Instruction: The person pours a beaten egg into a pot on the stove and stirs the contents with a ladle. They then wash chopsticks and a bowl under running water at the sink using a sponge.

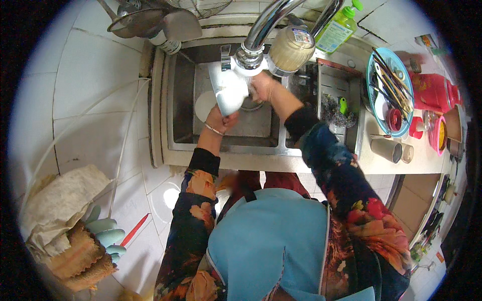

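Observation:
My left hand [223, 119] grips the lower edge of a white dish [228, 98], which stands tilted over the left basin of a stainless steel sink [233, 148]. Strong glare hides whether this dish is a plate or a bowl. My right hand [264, 87] is beside the dish, under the tap's filter; it is blurred and its fingertips are partly hidden, so I cannot tell if it holds anything. Below the hands, a white plate [203, 107] lies in the basin. A round metal rim [253, 105] shows under my right hand.
A chrome tap [260, 28] with a clear filter [292, 49] overhangs the basin. Behind it stands a green soap bottle [336, 30]. A dark frilly clump [333, 113] lies in the right compartment. A blue plastic basin [408, 94] of chopsticks and spoons and a grey cup [386, 149] occupy the right counter.

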The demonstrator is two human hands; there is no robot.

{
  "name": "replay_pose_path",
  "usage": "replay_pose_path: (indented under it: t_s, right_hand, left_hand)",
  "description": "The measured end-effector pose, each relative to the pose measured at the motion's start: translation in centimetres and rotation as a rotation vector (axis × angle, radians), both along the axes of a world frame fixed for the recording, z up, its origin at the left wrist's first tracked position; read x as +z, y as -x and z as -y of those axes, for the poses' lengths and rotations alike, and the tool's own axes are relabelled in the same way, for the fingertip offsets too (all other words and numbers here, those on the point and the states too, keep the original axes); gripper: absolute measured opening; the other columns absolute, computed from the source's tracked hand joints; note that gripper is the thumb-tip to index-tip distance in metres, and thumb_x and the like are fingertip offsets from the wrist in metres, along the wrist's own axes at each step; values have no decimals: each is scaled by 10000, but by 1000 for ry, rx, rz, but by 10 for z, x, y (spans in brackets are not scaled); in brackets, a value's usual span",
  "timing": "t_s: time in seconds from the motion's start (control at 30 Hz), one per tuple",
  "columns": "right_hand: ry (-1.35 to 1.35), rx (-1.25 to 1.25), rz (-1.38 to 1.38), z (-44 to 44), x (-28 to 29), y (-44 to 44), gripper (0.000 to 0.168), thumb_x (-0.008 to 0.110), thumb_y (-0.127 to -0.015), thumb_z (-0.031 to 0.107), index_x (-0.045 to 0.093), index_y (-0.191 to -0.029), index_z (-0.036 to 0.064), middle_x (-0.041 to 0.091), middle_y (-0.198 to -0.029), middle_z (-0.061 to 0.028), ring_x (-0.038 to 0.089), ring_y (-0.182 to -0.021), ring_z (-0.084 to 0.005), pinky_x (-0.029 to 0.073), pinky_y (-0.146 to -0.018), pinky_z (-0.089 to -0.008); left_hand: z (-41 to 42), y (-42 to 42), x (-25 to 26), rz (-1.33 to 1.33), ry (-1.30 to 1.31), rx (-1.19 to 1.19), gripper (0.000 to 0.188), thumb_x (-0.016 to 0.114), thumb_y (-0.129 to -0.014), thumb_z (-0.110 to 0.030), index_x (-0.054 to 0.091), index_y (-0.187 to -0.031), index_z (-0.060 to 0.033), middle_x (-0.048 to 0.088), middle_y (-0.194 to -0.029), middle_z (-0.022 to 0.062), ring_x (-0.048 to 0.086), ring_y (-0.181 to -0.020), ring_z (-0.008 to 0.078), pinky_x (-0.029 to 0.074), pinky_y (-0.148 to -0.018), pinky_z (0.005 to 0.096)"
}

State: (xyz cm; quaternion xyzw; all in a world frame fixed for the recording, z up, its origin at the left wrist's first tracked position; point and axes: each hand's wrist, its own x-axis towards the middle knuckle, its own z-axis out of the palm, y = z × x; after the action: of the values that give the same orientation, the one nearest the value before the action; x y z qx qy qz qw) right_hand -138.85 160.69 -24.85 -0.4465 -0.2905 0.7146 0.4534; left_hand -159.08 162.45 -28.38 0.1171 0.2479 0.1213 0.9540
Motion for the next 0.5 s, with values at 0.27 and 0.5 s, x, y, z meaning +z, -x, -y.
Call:
replay_pose_path:
  t_s: [0.27, 0.5]
  right_hand:
    - [393, -849, -849, 30, -7, 82, 339, 367, -938, 298, 539, -1140, 87, 592, -1110, -91, 569, -1001, -264, 456, -844, -420]
    - [236, -560, -74, 17, -30, 26, 303, 423, -945, 315, 572, -1029, 65, 544, -688, -54, 541, -589, -221, 466, -544, -403]
  left_hand:
    - [-9, -18, -6, -1617, -1361, 168, 329, 596, -794, -240, 643, -860, 79, 650, -688, 200, 665, -665, 260, 514, -561, 375]
    - [-27, 37, -1, -1476, -1460, -371, 334, 560, -795, -259, 657, -886, 47, 656, -851, 232, 654, -818, 333, 519, -704, 407]
